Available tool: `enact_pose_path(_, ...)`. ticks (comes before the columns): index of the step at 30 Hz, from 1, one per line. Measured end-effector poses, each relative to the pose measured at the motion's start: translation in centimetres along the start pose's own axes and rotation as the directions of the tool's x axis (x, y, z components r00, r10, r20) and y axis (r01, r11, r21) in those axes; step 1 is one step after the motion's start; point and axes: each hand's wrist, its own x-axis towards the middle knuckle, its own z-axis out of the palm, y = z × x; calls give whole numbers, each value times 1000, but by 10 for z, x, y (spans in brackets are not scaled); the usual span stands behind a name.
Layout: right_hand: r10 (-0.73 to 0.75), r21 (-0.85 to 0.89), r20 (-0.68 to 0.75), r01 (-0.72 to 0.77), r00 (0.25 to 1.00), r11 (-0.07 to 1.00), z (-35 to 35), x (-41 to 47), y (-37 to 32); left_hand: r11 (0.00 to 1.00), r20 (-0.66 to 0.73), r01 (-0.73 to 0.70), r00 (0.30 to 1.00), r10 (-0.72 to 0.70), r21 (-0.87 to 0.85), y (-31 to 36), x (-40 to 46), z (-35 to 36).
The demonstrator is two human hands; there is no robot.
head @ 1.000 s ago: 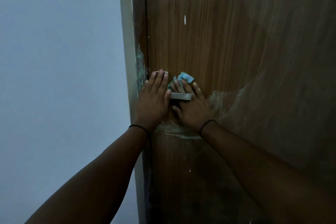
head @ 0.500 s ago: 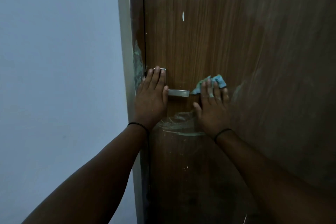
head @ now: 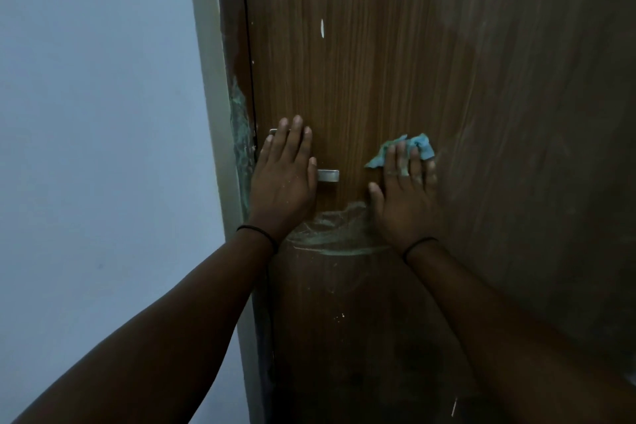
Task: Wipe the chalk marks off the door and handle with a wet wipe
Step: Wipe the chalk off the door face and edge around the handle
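A brown wooden door (head: 395,79) fills the middle and right of the view. Its metal handle (head: 328,175) juts out from under my left hand (head: 285,182), which lies flat over the handle's base with fingers together. My right hand (head: 404,200) presses a crumpled light blue wet wipe (head: 402,148) flat against the door, right of the handle. Whitish chalk smears (head: 330,234) curve across the door just below both hands. A small white mark (head: 322,27) sits higher up on the door.
A pale wall (head: 96,148) takes up the left side. The door frame (head: 220,148) runs down beside it, with a greenish smeared patch (head: 241,134) at handle height. Small white specks (head: 339,318) dot the lower door.
My right hand has slid the wipe to the right along the door, away from the handle. My left hand has stayed on the handle's base.
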Motion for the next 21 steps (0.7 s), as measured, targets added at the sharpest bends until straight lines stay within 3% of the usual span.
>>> enact_pose_path(5,-202,44,101,198,974,979,10,-25,-15,1000,3,16,1000,-16,-10,13,13,6)
enact_pose_path(8,0,42,68,-3,998,999,11,-39,26,999,-4,31,1000,-31,12,6,10,8)
enact_pose_path(11,231,77,-11,-229,973,970,3,-20,38,999,-15,39,999,-39,-4,12,14,9)
enact_pose_path(13,189,91,-35,-185,981,979,-1,-4,23,1000,-9,-7,1000,7,-11,27,20,12)
enact_pose_path(17,-77,49,33,75,997,996,5,-18,16,996,9,-82,997,82,-27,48,29,20)
enact_pose_path(19,-62,36,54,60,997,998,3,-29,43,996,12,-91,996,91,-3,46,28,22)
enact_pose_path(21,48,32,8,-48,999,998,-6,-17,64,995,13,-101,995,101,25,42,26,23)
